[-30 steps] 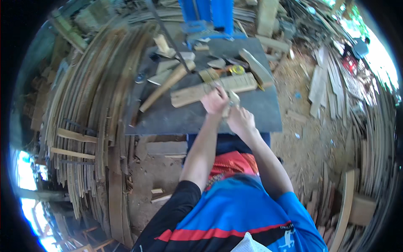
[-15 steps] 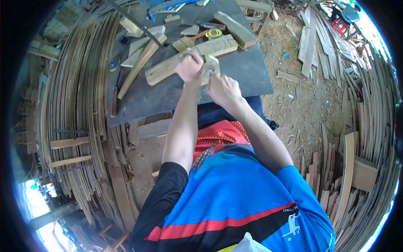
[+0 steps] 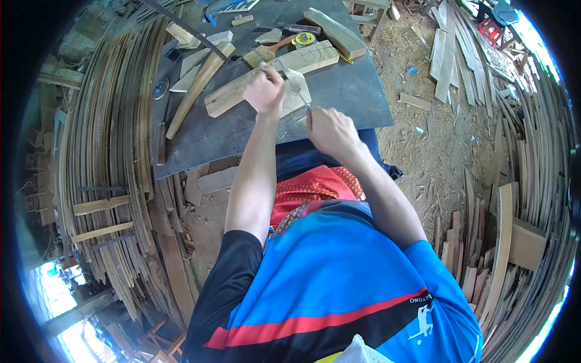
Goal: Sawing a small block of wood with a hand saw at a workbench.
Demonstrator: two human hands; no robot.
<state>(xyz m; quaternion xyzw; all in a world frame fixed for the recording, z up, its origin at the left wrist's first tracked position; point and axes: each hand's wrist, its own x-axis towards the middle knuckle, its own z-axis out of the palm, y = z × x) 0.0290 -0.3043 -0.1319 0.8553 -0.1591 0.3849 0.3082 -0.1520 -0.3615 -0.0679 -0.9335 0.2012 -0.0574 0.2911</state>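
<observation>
Closed around the edge of a pale, angular wood piece (image 3: 299, 86), my left hand (image 3: 262, 92) is over the dark tabletop. My right hand (image 3: 334, 131) is wrapped round a tool with a thin metal shaft (image 3: 305, 101); the fist hides its handle, so its exact kind is unclear. The shaft points up and left onto the wood piece. Just behind lies a long squared timber (image 3: 315, 59), partly covered by my left hand. Beyond it are a wide brush with a wooden handle (image 3: 260, 55) and a yellow tape measure (image 3: 304, 39).
On the dark table (image 3: 209, 136) lie a rounded wooden bar (image 3: 196, 94), a thick wood block (image 3: 336, 33), a saw blade (image 3: 187, 27) and a round disc (image 3: 160, 88). Stacked strips (image 3: 106, 133) stand left, and more boards (image 3: 445, 57) lie right on the shaving-strewn floor.
My right hand has drawn slightly right and down, showing more of the tool's shaft. My left hand has shifted a little left and up, and the wood piece has turned slightly.
</observation>
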